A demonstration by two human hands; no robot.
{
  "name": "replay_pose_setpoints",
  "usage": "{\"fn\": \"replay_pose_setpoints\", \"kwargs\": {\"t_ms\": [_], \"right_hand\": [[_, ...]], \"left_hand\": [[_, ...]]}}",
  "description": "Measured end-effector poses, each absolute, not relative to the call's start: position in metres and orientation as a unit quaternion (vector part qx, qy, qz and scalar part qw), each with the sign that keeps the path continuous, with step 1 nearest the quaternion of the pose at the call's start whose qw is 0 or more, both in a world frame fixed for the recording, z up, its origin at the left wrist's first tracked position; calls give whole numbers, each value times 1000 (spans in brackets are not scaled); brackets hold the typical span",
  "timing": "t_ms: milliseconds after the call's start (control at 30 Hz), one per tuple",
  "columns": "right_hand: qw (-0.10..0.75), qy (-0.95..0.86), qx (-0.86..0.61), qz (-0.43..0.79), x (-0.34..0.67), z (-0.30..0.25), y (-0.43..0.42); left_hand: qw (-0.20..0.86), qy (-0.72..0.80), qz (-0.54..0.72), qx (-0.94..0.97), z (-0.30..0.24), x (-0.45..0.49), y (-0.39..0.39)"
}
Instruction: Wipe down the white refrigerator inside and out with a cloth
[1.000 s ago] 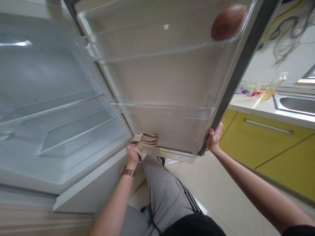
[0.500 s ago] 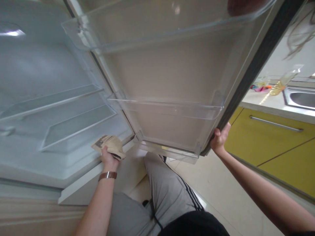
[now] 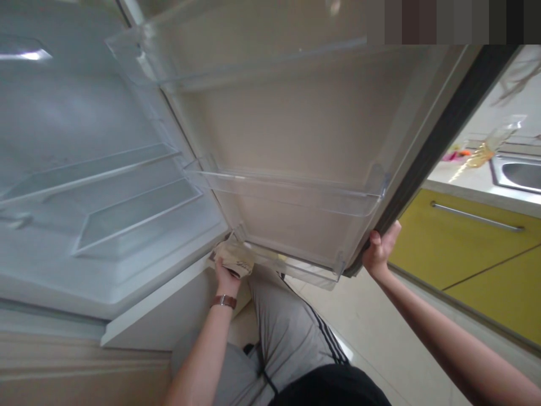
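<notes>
A refrigerator door (image 3: pixel 296 124) with clear plastic door bins (image 3: pixel 291 192) stands open in front of me. My right hand (image 3: pixel 379 251) grips the lower outer corner of its dark edge, thumb on the near side. In my left hand (image 3: pixel 227 279) is a folded beige cloth (image 3: pixel 237 256) with some dark print on it. This hand is low by the hinge side, close to the lowest door bin (image 3: pixel 296 270); whether the cloth touches the bin I cannot tell. To the left lies the pale refrigerator interior (image 3: pixel 84 113) with glass shelves (image 3: pixel 139 217).
A yellow cabinet (image 3: pixel 465 242) with a metal handle is at the right. On the counter above it are a tilted-looking bottle of yellowish liquid (image 3: pixel 482 152) and a steel sink (image 3: pixel 519 172). My legs (image 3: pixel 287 321) are below the door, over pale floor tiles (image 3: pixel 359 321).
My left hand has moved right with the cloth, from the interior's front edge to the door's lower hinge corner. My right hand keeps its hold on the door edge.
</notes>
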State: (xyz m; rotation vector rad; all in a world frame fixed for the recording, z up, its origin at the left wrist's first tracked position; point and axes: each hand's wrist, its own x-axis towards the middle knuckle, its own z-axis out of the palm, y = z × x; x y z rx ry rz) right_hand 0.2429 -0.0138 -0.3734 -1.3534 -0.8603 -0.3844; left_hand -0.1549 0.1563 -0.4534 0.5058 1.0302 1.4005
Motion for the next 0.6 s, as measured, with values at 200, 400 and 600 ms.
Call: {"fn": "replay_pose_setpoints", "kwargs": {"t_ms": [200,400,600], "right_hand": [[688,-381,-593,-170,241,-371,-13],[694,-379,-589,-166,238,-368,-15],[698,-379,-586,-160,240,-371,-14]], "left_hand": [[735,397,543,83,-465,-111,107],[852,312,420,13,-477,-31,23],[948,227,223,30,-480,16,-47]]}}
